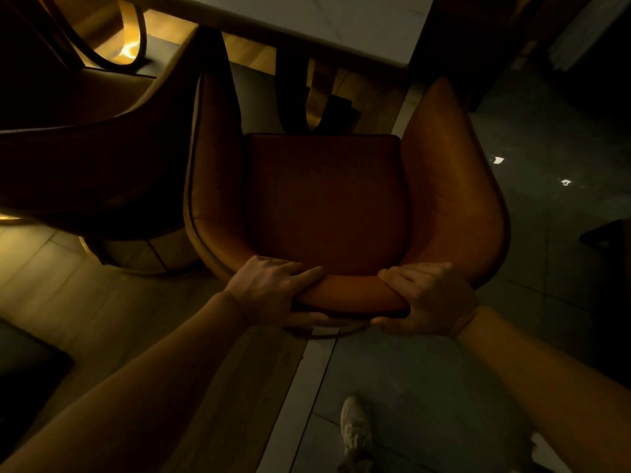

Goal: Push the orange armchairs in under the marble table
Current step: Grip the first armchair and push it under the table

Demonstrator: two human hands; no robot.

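An orange armchair stands right below me, its open front facing the marble table at the top of the view. My left hand and my right hand both grip the curved top of its backrest, fingers over the inside, thumbs behind. The seat's front edge sits short of the table's near edge. A second orange armchair stands close on the left, dark in shadow, its side almost touching the first one.
The table's gold looped legs rise just beyond the seat. My shoe is on the grey floor tiles below. Small white scraps lie on the floor to the right. A dark object sits at lower left.
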